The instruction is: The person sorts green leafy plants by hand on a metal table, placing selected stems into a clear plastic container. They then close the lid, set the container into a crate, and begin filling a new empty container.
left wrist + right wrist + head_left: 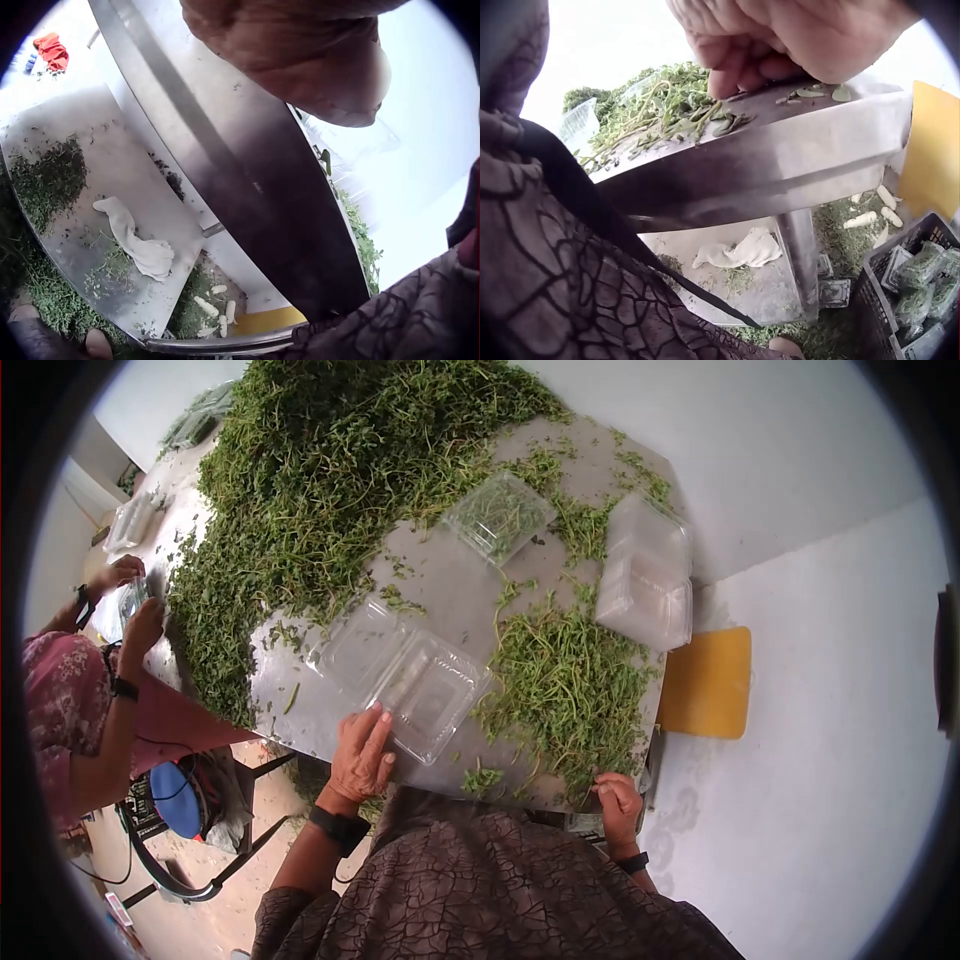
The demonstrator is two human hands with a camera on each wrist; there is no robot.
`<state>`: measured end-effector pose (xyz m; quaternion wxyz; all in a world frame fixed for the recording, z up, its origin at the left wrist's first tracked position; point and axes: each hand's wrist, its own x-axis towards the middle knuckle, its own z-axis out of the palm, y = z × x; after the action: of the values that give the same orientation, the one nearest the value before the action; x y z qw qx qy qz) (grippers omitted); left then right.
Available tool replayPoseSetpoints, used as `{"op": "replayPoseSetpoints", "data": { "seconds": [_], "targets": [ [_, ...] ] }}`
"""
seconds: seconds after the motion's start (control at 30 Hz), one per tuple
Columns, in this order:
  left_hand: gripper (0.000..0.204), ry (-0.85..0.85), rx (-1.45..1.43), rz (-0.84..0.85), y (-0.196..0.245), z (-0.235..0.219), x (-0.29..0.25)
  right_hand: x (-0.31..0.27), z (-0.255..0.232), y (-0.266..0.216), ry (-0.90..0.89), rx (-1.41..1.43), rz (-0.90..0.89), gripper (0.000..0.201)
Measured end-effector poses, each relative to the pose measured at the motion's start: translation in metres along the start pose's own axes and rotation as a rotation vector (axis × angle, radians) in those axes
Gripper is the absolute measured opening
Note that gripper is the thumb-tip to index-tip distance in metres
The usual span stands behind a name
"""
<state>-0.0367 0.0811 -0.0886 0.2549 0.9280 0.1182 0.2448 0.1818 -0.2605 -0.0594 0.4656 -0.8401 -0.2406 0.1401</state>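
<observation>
An open clear plastic clamshell lies empty on the metal table near its front edge. My left hand lies flat beside it, straight fingers touching its near corner. A small heap of green herb sprigs spreads to the right of the clamshell. My right hand sits at the table's near edge with fingers curled around a few sprigs from that heap. In the right wrist view the curled fingertips press on the table edge among the herbs. The left wrist view catches only the hand's heel.
A large herb pile covers the far table. A part-filled clamshell and a stack of clamshells lie beyond. A yellow stool stands at right. Another person works at left. A crate of packed clamshells stands below.
</observation>
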Motion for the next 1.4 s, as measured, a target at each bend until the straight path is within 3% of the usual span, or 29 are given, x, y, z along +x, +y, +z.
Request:
{"op": "replayPoseSetpoints", "data": {
  "seconds": [0.2, 0.33, 0.57, 0.83, 0.93, 1.0, 1.13, 1.2, 1.3, 1.4],
  "targets": [
    [0.051, -0.013, -0.054, 0.049, -0.005, -0.003, 0.004, -0.001, 0.007, 0.001, 0.079, -0.029, -0.035, 0.012],
    [0.053, -0.031, -0.131, 0.046, -0.006, -0.005, 0.004, 0.0, 0.009, 0.007, 0.086, 0.045, 0.022, 0.011],
    [0.047, -0.003, -0.18, 0.008, -0.003, -0.003, 0.002, 0.001, 0.005, 0.017, 0.056, -0.033, -0.046, 0.016],
    [0.046, 0.096, -0.235, -0.031, -0.004, 0.005, 0.008, 0.008, 0.002, 0.007, 0.036, 0.016, 0.002, 0.014],
    [0.043, 0.126, -0.187, -0.017, 0.0, 0.006, 0.013, 0.02, -0.006, -0.001, 0.025, 0.044, 0.097, 0.012],
    [0.042, 0.13, -0.131, -0.061, 0.004, 0.009, 0.015, 0.037, -0.008, -0.031, 0.153, -0.057, -0.018, 0.01],
    [0.044, 0.166, -0.131, -0.01, 0.008, 0.02, 0.014, 0.071, 0.003, -0.067, 0.168, -0.143, -0.133, 0.016],
    [0.046, 0.158, -0.112, -0.007, 0.008, 0.018, 0.014, 0.084, 0.017, -0.081, 0.137, -0.376, -0.119, 0.029],
    [0.048, 0.153, -0.103, -0.006, 0.008, 0.018, 0.015, 0.099, 0.04, -0.073, 0.133, -0.627, -0.22, 0.04],
    [0.048, 0.152, -0.104, -0.013, 0.009, 0.017, 0.014, 0.107, 0.05, -0.072, 0.055, -0.807, -0.216, 0.036]
  ]
}}
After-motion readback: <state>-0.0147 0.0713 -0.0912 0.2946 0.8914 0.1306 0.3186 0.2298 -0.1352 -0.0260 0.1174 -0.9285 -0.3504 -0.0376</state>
